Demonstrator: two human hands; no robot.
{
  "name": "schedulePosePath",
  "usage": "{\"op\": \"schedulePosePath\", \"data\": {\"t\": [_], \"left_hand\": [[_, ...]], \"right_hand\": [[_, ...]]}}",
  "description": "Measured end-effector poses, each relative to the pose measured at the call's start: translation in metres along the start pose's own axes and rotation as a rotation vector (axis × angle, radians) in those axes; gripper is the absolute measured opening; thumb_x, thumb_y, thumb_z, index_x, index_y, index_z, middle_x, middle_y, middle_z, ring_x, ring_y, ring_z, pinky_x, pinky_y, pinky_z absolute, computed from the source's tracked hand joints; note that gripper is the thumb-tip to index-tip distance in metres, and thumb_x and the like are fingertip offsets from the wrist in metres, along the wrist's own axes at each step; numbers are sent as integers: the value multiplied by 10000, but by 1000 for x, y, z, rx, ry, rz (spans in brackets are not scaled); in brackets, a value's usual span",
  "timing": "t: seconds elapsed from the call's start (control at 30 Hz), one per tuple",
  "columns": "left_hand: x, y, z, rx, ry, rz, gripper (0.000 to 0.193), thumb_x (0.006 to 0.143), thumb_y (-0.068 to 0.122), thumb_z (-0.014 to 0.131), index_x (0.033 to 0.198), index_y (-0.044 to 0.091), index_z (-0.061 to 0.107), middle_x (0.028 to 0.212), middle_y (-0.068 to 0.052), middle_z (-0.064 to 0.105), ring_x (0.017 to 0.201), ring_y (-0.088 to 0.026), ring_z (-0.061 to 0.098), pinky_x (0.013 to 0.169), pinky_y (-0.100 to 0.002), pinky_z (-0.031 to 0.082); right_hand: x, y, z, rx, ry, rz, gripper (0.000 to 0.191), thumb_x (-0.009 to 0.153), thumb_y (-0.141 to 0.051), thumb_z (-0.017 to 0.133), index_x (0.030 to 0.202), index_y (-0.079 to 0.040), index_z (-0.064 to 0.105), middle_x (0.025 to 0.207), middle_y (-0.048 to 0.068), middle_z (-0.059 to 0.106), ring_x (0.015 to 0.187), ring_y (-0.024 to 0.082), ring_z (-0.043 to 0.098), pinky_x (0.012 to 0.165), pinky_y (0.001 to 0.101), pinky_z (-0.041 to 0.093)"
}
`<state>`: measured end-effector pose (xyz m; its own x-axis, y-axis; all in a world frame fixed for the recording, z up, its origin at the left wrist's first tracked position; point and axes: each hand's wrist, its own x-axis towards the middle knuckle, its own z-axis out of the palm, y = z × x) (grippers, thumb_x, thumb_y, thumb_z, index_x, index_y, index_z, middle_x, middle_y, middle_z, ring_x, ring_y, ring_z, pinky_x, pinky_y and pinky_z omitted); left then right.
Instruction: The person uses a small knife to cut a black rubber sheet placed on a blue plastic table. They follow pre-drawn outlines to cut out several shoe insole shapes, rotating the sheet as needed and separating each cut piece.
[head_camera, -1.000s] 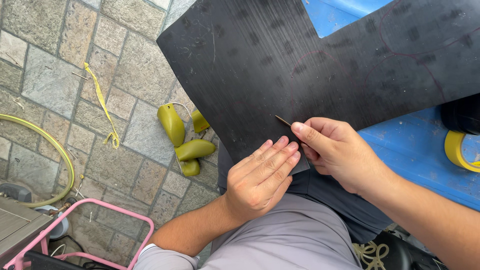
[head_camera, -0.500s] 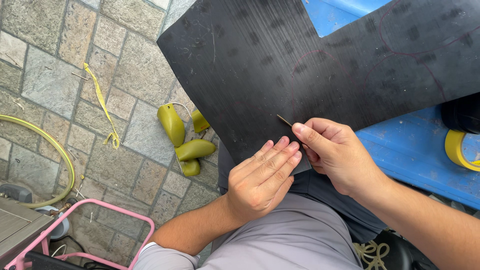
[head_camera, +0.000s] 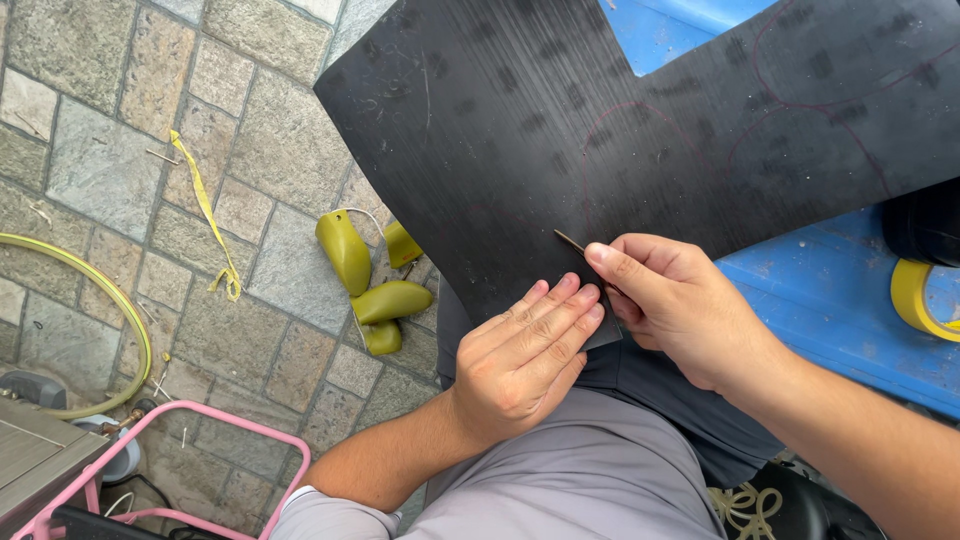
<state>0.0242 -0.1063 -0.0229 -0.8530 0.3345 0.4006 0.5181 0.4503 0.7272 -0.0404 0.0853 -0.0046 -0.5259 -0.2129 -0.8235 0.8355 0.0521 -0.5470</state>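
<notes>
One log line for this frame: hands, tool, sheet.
left hand: flat on black sheet | right hand: pinching thin blade, tip on sheet | sheet: over lap and blue surface

On the stone paving (head_camera: 120, 130): 4 olive-green shoe lasts (head_camera: 365, 275) clustered together, a yellow strip (head_camera: 205, 210) lying loose, a yellow hose (head_camera: 110, 300) curving at left. Lower left, a pink tubular frame (head_camera: 190, 440); far right, a yellow tape roll (head_camera: 915, 300) on a blue surface (head_camera: 830, 310).

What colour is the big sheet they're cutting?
Black sheet, faintly streaked, with thin reddish outlines drawn on it; the head view shows it.
</notes>
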Motion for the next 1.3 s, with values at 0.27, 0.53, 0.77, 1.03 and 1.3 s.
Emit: {"op": "schedulePosePath", "data": {"t": [0.27, 0.53, 0.77, 1.03, 1.3], "left_hand": [[-2, 1, 3, -1, 13, 4, 350, 863, -35, 775, 1209, -24, 724, 1287, -174, 705, 1279, -300, 673, 1106, -439, 570], [-1, 3, 1, -44, 13, 4, 387, 853, -21, 785, 1232, -28, 707, 1304, -180, 694, 1294, -307, 661, 1113, -441, 566], [-1, 4, -7, -34, 0, 47, 350, 878, 4, 783, 1217, -48, 710, 1336, -179, 664, 1308, -326, 650, 1123, -454, 544], [-14, -31, -23, -1183, 473, -765, 626, 941, 26, 685, 1479, 4, 365, 1409, -177, 588, 1307, -229, 575, 1150, -379, 441], [21, -53, -41, -1172, 293, -679, 647, 903, -56, 696, 1484, -20, 414, 1441, -138, 567, 1335, -223, 561, 1164, -387, 450]], "right_hand": [[5, -1, 4, -128, 3, -59, 393, 1023, -353, 575, 746, -75, 559, 594, -37, 437, 492, 40, 345, 398, 230, 279], [7, 17, 1, 61, -13, -144, 280, 1000, -297, 626, 806, -95, 617, 610, -77, 452, 524, 23, 351, 447, 215, 288], [6, 22, 1, 100, -20, -222, 283, 1012, -297, 631, 822, -88, 628, 611, -71, 472, 512, 22, 354, 440, 217, 276], [4, 28, 30, 251, -12, -304, 220, 999, -283, 589, 902, -92, 635, 743, -51, 605, 598, 30, 519, 502, 229, 420], [-8, 25, 44, 324, -93, -394, 318, 1080, -365, 500, 967, -81, 587, 720, -4, 575, 538, 65, 481, 458, 250, 382]]}}
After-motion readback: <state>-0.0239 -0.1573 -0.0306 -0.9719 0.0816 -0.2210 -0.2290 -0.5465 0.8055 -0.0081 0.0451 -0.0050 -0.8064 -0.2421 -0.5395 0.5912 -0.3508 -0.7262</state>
